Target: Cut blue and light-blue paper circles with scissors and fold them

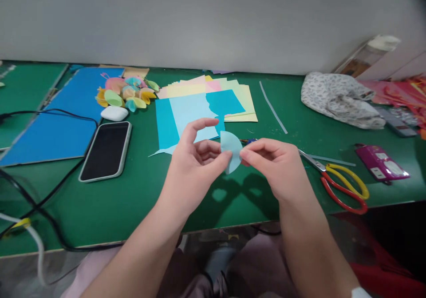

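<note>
Between my hands, above the green table [143, 204], is a pale blue paper half-circle [230, 149], its curved side facing right. My left hand [199, 156] grips its lower left part with the thumb in front, while the index finger arches free above. Thumb and index finger of my right hand [269, 158] pinch the paper's right edge. Behind them lie blue paper sheets [164, 122] with torn and cut edges, over a fan of pastel sheets [248, 100]. Scissors [346, 182] with one red and one yellow handle rest right of my right hand.
At left are a phone [106, 151], a white earbud case [114, 113], folded paper petals [129, 91], a blue board [66, 120] and black cables [43, 211]. A purple power strip [381, 162], a patterned cloth bundle [336, 98] and a paper strip [273, 107] lie to the right.
</note>
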`<state>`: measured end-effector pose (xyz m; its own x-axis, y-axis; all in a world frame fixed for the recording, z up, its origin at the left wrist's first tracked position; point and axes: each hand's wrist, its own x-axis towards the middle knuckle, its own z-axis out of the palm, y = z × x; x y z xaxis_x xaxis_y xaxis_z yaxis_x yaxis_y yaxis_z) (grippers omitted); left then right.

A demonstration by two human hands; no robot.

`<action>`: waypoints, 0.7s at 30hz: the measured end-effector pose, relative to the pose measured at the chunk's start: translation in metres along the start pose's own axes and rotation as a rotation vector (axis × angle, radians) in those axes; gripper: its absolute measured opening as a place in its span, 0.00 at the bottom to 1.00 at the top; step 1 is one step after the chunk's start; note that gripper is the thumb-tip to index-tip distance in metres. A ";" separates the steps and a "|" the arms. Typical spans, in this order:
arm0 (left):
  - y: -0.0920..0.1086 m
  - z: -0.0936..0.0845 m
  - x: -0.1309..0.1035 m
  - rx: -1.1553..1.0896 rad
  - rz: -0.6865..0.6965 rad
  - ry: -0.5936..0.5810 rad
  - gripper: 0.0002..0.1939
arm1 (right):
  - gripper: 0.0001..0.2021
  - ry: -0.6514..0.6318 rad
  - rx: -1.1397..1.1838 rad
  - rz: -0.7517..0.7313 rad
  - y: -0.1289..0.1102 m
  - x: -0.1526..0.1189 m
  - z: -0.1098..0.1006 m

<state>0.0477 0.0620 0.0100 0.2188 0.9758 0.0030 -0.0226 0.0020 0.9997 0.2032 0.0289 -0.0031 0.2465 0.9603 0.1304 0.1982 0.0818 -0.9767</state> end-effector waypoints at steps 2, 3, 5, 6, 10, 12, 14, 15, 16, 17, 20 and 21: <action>0.000 -0.001 0.001 0.014 0.009 0.004 0.23 | 0.04 0.022 0.029 0.007 0.000 0.001 -0.002; 0.000 -0.001 0.001 0.020 0.012 0.002 0.23 | 0.03 0.040 0.042 0.006 0.000 0.002 -0.003; -0.001 -0.002 0.001 0.035 0.020 -0.007 0.24 | 0.03 0.047 0.058 0.011 0.001 0.003 -0.005; -0.001 -0.002 0.001 0.045 0.024 -0.012 0.24 | 0.03 0.030 0.057 0.017 0.002 0.003 -0.006; -0.001 -0.002 -0.001 0.087 0.053 -0.025 0.24 | 0.03 -0.029 0.029 0.041 0.004 0.002 -0.003; 0.000 -0.002 -0.003 0.124 0.082 -0.023 0.24 | 0.02 -0.027 0.032 0.038 0.004 0.001 0.000; 0.001 -0.002 -0.004 0.187 0.122 -0.012 0.24 | 0.02 -0.016 0.037 0.023 0.004 0.001 0.002; 0.001 -0.001 -0.004 0.219 0.141 -0.005 0.24 | 0.02 -0.006 0.038 0.014 0.004 0.001 0.002; 0.001 -0.001 -0.004 0.243 0.158 0.005 0.24 | 0.02 0.007 0.036 0.005 0.004 0.001 0.003; 0.001 -0.002 -0.004 0.258 0.169 0.014 0.23 | 0.02 0.020 0.031 -0.002 0.004 0.001 0.003; -0.002 -0.003 -0.002 0.262 0.173 0.036 0.22 | 0.03 0.076 0.017 -0.011 0.004 0.002 0.003; -0.003 -0.003 -0.002 0.263 0.172 0.047 0.20 | 0.03 0.101 0.014 -0.011 0.004 0.002 0.003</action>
<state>0.0447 0.0607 0.0072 0.1879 0.9660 0.1777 0.1988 -0.2146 0.9563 0.2014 0.0325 -0.0074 0.3391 0.9276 0.1568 0.1879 0.0965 -0.9774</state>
